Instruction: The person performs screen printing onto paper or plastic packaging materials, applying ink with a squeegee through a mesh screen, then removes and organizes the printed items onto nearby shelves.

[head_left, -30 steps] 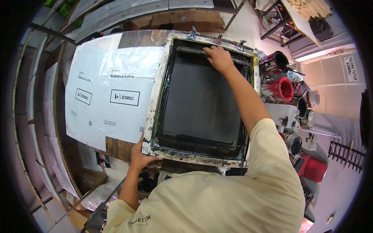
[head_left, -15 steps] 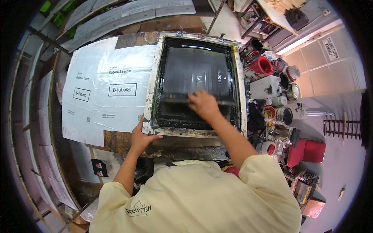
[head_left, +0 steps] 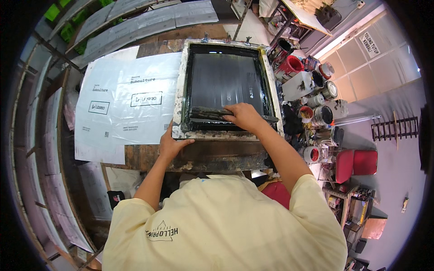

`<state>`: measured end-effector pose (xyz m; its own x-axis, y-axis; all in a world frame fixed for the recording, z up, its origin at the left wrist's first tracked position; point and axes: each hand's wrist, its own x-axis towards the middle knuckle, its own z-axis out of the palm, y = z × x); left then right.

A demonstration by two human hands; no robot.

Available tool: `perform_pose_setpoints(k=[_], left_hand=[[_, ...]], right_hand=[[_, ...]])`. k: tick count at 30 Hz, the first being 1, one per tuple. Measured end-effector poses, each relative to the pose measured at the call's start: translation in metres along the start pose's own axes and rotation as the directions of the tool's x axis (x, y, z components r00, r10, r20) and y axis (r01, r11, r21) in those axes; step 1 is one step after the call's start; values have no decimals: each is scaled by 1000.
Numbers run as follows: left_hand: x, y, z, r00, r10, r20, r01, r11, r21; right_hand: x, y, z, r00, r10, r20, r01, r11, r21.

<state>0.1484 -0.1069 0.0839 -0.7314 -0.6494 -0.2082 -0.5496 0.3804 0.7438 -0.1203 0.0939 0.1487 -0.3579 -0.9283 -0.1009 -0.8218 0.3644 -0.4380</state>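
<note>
Right hand (head_left: 244,118) gripping squeegee (head_left: 205,113); left hand (head_left: 171,145) touching frame (head_left: 217,135); sheet (head_left: 118,118) (black-lettered)

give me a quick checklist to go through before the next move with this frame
1. Right hand gripping the squeegee: ok.
2. Left hand at the near left corner of the frame: ok.
3. Squeegee near the frame's near side: ok.
4. Squeegee blade pressed evenly on the dark screen: cannot tell, its lower edge is hard to see.
5. Clamps on the far edge tight: cannot tell.
6. Printed sheet on the left lying smooth: not ok, creases show.
</note>
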Motion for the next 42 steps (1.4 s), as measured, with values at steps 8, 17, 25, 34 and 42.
perform_pose_setpoints(k=[8,17,25,34,42], left_hand=[[3,1,-2,999,-24,23,26,997,-70],[3,-3,-1,998,-65,24,66,997,-29],[15,25,-9,996,-73,52,79,989,-122],[7,12,-7,998,-65,20,66,994,-89],[7,-22,8,992,-114,55,119,990,-83]], right_hand=[[-36,-20,36,1000,-28,-10,27,991,-129],[80,52,37,986,-84,-147,57,982,-182],[252,170,16,937,-149,-315,65,963,-262],[311,198,-28,988,-133,-72,109,954,-278],[234,151,-34,963,-177,-201,126,962,-243]])
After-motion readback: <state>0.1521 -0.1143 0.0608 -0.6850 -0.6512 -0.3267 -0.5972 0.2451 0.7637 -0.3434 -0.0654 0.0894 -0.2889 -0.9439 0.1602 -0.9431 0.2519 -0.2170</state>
